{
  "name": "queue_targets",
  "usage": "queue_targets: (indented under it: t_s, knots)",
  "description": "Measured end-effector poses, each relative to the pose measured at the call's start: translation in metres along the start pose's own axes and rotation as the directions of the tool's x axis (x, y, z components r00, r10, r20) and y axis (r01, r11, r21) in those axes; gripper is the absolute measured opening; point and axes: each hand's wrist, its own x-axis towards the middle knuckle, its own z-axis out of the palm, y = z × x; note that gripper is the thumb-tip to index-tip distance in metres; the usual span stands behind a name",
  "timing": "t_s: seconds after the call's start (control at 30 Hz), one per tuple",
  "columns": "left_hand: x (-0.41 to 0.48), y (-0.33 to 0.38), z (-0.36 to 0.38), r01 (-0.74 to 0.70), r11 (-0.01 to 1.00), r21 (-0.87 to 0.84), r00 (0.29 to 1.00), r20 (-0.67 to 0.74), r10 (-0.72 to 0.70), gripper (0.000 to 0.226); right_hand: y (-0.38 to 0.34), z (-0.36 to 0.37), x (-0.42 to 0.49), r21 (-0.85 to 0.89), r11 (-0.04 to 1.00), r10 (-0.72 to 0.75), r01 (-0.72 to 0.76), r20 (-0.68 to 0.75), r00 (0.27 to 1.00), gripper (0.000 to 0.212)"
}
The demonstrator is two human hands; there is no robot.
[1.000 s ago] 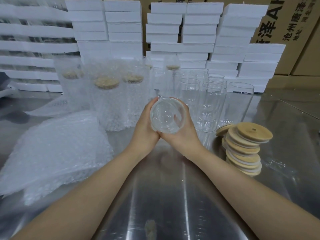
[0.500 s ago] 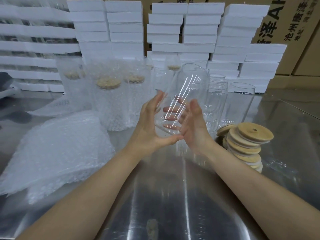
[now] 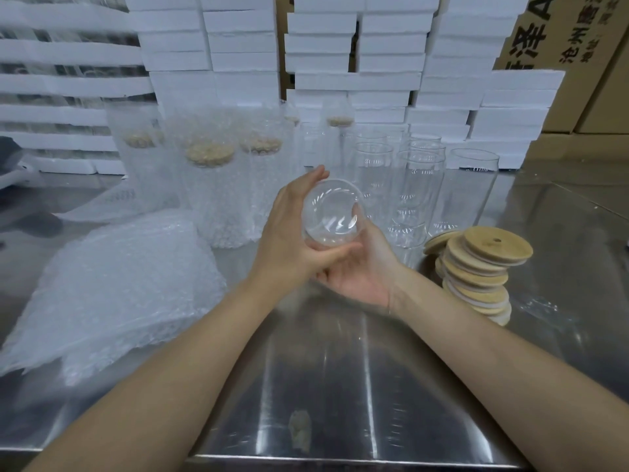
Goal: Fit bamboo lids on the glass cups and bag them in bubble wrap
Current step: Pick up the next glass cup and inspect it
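I hold a clear glass cup [image 3: 332, 212] above the middle of the steel table, one round end turned toward me. My left hand [image 3: 289, 233] grips its left side, thumb wrapped under it. My right hand [image 3: 360, 267] cradles it from below, palm up, fingers curled behind the glass. A leaning stack of bamboo lids [image 3: 476, 270] stands to the right. Several bare glass cups [image 3: 418, 195] stand behind my hands. Lidded cups in bubble wrap [image 3: 211, 185] stand at the back left. A pile of bubble-wrap bags [image 3: 112, 287] lies at the left.
White foam boxes [image 3: 354, 80] are stacked along the back, with cardboard cartons [image 3: 558, 32] behind them at the right. The steel table [image 3: 326, 386] has its front edge close to me at the bottom. A small smudge sits near that edge.
The cup stood tilted lengthwise between my open palms half a second ago. Now it is turned end-on toward me, with both hands wrapped round it again and my right hand underneath.
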Motion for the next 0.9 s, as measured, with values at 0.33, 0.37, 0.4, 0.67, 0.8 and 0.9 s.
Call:
queue_targets:
  t_s: [0.33,0.37,0.4,0.67,0.8,0.9]
  knots:
    - [-0.003,0.005,0.009,-0.015,0.999,-0.051,0.997,-0.08,0.011,0.103,0.004,-0.006,0.005,-0.097,0.991,-0.1,0.095,-0.051,0.994,0.094]
    - [-0.003,0.005,0.008,-0.048,0.998,-0.048,0.997,-0.068,0.044,0.105,0.004,-0.007,0.006,-0.093,0.987,-0.14,0.134,-0.065,0.988,0.089]
    - [-0.003,0.005,0.007,-0.074,0.996,-0.046,0.996,-0.056,0.071,0.106,0.003,-0.006,0.006,-0.083,0.98,-0.184,0.178,-0.07,0.98,0.084]
    - [-0.002,0.008,0.01,0.142,0.96,-0.24,0.99,0.039,-0.137,0.055,-0.006,0.005,-0.001,-0.356,0.868,-0.407,0.345,-0.112,0.907,0.079]
    - [0.0,-0.001,0.006,0.335,0.872,-0.356,0.942,0.129,-0.309,0.065,-0.001,0.007,-0.001,-0.543,0.708,-0.559,0.451,-0.04,0.828,0.06]
    - [0.001,-0.01,0.007,0.477,0.762,-0.438,0.877,0.178,-0.446,0.082,0.003,0.007,-0.001,-0.623,0.612,-0.608,0.487,0.022,0.793,0.051]
